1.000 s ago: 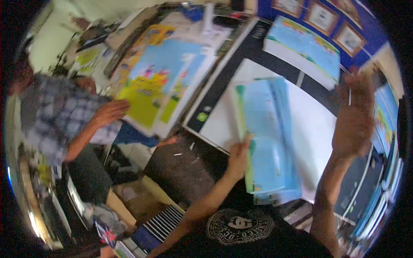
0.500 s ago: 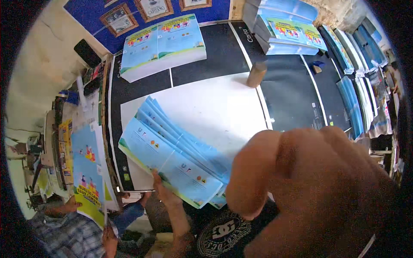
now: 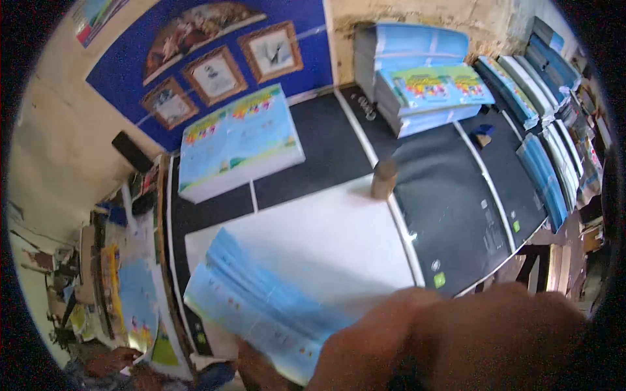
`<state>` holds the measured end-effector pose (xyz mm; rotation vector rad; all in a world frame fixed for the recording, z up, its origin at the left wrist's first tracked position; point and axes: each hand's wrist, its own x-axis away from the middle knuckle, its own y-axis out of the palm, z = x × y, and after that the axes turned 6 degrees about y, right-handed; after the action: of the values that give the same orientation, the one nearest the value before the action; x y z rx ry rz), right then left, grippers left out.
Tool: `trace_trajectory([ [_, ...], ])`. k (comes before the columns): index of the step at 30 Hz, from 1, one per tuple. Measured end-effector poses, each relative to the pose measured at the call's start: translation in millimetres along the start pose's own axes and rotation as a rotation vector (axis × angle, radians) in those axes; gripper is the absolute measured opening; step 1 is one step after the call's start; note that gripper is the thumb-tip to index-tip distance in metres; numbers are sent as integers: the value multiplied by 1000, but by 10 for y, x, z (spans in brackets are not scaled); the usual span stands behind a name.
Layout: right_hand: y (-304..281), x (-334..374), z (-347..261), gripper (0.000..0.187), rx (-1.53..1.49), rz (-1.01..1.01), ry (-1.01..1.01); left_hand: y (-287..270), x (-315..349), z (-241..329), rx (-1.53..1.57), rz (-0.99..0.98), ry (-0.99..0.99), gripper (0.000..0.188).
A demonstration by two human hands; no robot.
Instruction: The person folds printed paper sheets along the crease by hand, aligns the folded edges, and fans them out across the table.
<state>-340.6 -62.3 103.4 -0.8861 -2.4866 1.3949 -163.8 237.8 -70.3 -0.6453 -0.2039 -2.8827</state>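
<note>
A fanned stack of light-blue printed sheets (image 3: 261,306) is tilted over the white board on the table. My left hand (image 3: 257,368) grips its near edge from below, with most of the fingers hidden by the sheets. Large and blurred in front of the stack's right end is my right hand (image 3: 456,339). Its fingers are curled closed, and whatever they may hold is out of sight. Beyond the stack stands a short brown cylinder (image 3: 385,179), at the right edge of the white board (image 3: 313,241).
Thick piles of printed sheets stand at the back left (image 3: 244,150) and back right (image 3: 430,104). More bundles (image 3: 544,176) line the right side. At lower left, another person's hands (image 3: 111,362) are beside a printed sheet (image 3: 137,300). Framed pictures (image 3: 215,75) hang behind.
The view has tipped upward, showing more of the wall, so the table sits lower. Both hands and the stack appear lower; the right hand still looks curled.
</note>
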Motion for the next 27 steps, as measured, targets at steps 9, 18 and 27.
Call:
trace_trajectory([
  [9, -212, 22, 19, 25, 9, 46, 66, 188, -69, -11, -29, -70, -20, 56],
  [18, -91, 68, 130, 27, -35, 33, 64, 141, -19, 27, -59, -13, 3, 56],
  [27, -102, 159, 187, 31, -24, 43, 85, 215, 21, 4, -78, -31, 1, 56],
])
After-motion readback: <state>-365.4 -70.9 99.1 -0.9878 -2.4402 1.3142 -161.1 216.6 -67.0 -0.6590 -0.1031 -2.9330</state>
